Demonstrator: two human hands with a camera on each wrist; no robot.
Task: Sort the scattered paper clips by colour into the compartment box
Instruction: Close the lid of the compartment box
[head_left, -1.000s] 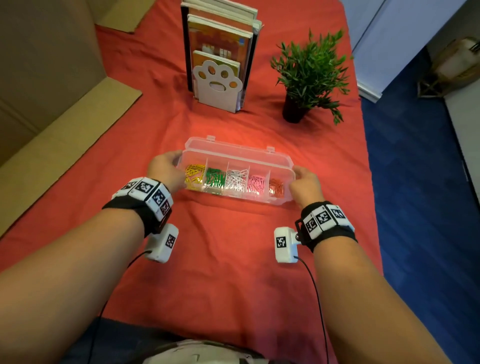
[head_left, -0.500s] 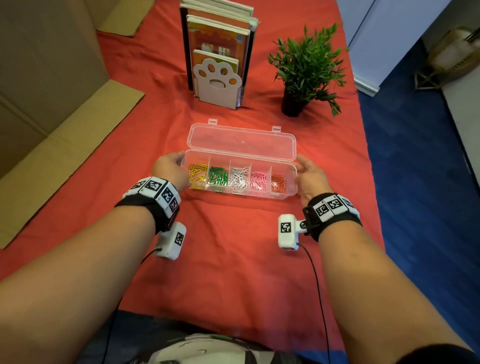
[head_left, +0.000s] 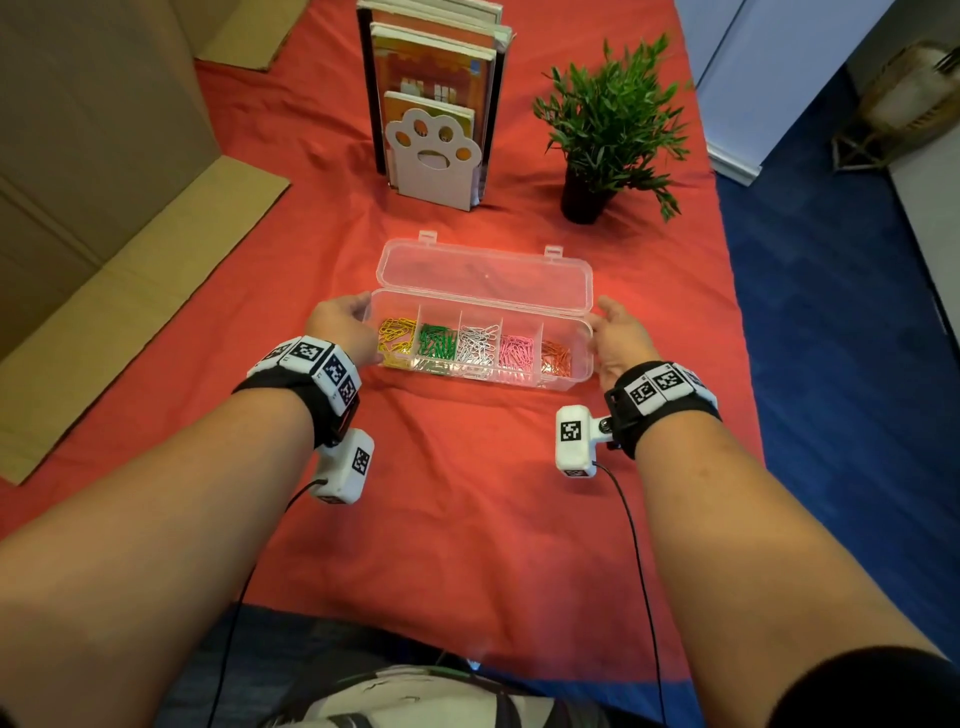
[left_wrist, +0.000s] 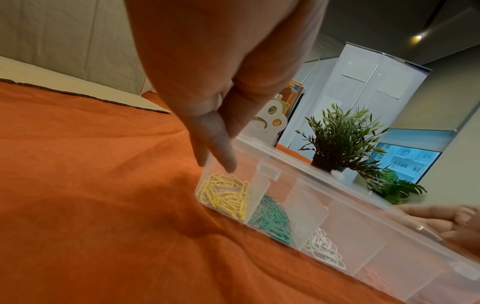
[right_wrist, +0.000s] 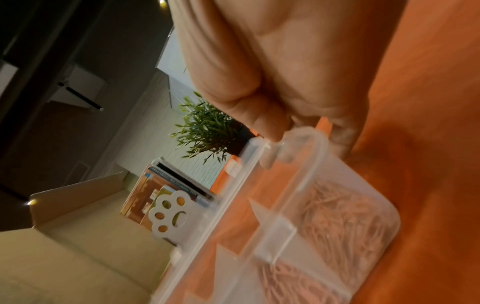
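The clear compartment box sits on the red cloth with its lid swung open toward the back. Its compartments hold yellow, green, white, pink and orange paper clips, one colour each. My left hand holds the box's left end, its fingertips at the wall beside the yellow clips. My right hand grips the right end, fingers curled over the back corner of the rim. No loose clips show on the cloth.
Behind the box stand a paw-shaped bookend with books and a potted plant. Flattened cardboard lies along the left side. The table's right edge drops to a blue floor. Bare red cloth lies between the box and me.
The lid has swung from half closed to fully open and now lies back. Both hands stay at the ends of the box.
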